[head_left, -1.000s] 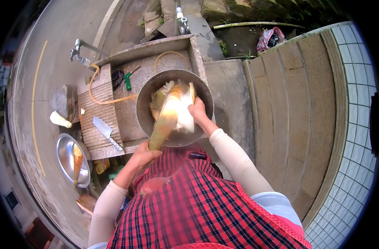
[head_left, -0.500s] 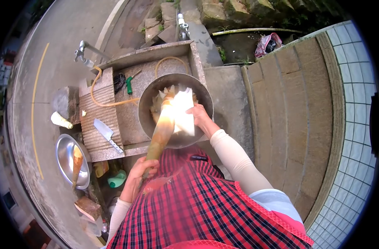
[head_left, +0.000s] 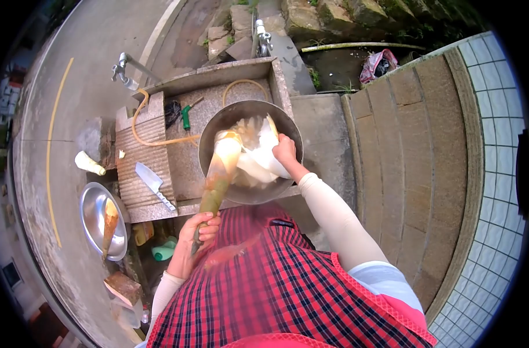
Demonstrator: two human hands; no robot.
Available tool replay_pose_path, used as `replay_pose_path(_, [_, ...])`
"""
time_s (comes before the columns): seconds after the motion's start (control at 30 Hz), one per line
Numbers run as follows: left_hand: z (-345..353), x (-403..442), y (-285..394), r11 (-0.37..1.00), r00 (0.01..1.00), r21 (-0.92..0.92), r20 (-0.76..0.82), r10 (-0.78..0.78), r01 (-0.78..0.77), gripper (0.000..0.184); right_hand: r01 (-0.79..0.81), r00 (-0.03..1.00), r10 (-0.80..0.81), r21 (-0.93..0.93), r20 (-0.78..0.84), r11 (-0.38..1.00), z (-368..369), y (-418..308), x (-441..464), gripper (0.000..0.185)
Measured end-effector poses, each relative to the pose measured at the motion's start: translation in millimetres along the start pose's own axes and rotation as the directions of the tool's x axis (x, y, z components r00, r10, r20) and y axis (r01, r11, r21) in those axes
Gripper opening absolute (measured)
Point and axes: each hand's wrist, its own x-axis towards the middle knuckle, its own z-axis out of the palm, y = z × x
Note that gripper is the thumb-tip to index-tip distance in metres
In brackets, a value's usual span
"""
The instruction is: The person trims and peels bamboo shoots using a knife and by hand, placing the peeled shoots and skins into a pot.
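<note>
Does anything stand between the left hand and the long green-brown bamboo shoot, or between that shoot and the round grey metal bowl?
Nothing visible does. The left hand grips the bamboo shoot low; its upper end is over the bowl. The right hand is to one side.

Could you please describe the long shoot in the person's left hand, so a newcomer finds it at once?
Start at the stone sink, then the round metal pan at its right side. The long shoot runs from its thick pale end over the pan to its narrow greenish end in the left hand. Unlike the shoot in the shiny bowl, this one is held.
</note>
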Motion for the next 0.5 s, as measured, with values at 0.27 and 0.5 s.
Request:
replay_pose_path(0.27, [54.1, -6.9, -23.6, 0.771, 0.933, 0.632, -0.225, 0.281, -0.080, 0.013, -0.002, 1.000, 0.002, -0.061, -0.008, 0.998, 72.2, 19.7, 5.8, 0.024])
replay_pose_path(0.5, [79.1, -43.1, -30.6, 0.898, 0.960, 0.411, -0.149, 0.236, -0.157, 0.021, 0.076, 0.994, -0.077, -0.015, -0.080, 0.997, 86.4, 31.9, 5.8, 0.013])
